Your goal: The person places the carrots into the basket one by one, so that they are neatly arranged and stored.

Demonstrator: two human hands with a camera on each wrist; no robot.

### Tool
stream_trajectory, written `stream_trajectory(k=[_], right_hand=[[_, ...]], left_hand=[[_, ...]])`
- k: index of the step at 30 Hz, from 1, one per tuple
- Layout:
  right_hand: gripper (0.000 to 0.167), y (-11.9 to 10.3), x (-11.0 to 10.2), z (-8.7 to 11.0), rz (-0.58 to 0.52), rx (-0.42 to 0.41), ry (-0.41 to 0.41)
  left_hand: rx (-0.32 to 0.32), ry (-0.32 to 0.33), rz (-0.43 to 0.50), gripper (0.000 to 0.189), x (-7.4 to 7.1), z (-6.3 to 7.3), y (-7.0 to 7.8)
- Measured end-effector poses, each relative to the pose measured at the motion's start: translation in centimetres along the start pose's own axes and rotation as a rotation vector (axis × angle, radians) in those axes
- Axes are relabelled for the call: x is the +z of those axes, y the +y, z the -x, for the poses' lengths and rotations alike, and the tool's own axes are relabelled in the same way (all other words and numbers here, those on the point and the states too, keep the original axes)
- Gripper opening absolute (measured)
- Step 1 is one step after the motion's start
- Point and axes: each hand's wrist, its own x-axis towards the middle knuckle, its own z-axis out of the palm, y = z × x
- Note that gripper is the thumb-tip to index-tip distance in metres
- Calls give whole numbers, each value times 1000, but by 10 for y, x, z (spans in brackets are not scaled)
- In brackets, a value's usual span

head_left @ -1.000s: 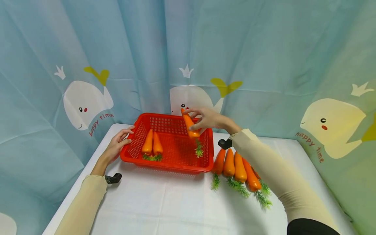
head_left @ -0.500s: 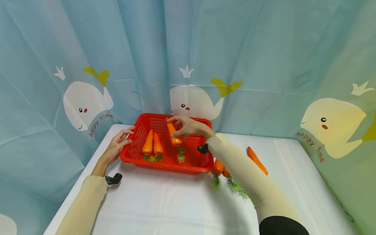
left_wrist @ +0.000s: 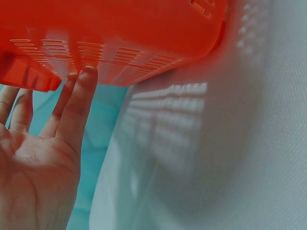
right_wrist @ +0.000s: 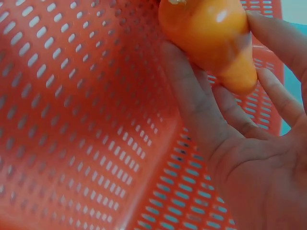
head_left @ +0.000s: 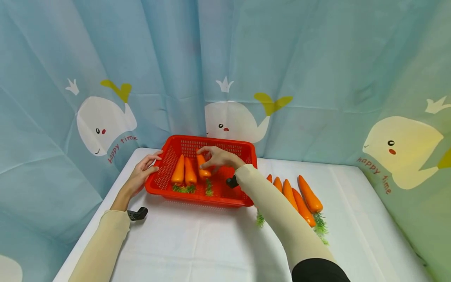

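Observation:
My right hand (head_left: 221, 158) holds an orange carrot (head_left: 203, 167) with a green leafy top between thumb and fingers, low inside the red plastic basket (head_left: 202, 200). In the right wrist view the fingers lie along both sides of the carrot (right_wrist: 211, 36), and the perforated basket wall is behind it. Two more carrots (head_left: 179, 171) lie side by side at the basket's left, leafy ends toward me. At the basket's left end, my left hand (head_left: 139, 177) touches the rim and outer wall; the left wrist view has its fingers (left_wrist: 79, 108) straight against the slotted side.
Several carrots (head_left: 310, 195) lie in a row on the white table (head_left: 169, 243) right of the basket, partly hidden by my right sleeve (head_left: 275, 211). A blue curtain (head_left: 317, 78) with whale prints closes off the back and sides.
My right hand has carried the carrot left and down, from above the basket's right part to beside the two carrots inside. The left hand has stayed at the basket's left end.

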Motion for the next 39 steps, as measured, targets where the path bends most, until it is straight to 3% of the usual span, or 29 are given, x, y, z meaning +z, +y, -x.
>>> stream_trajectory(k=[12,23,39], right_hand=[[64,13,16,-17,-56,70,-61],[64,11,28,-26,-67,85,-32],[62,13,29,-26,-53,93,-24]], left_hand=[[-2,10,-18,26,1,-1,0],[10,-6,4,27,0,0,-2],[31,-13,21,26,2,2,-1]])
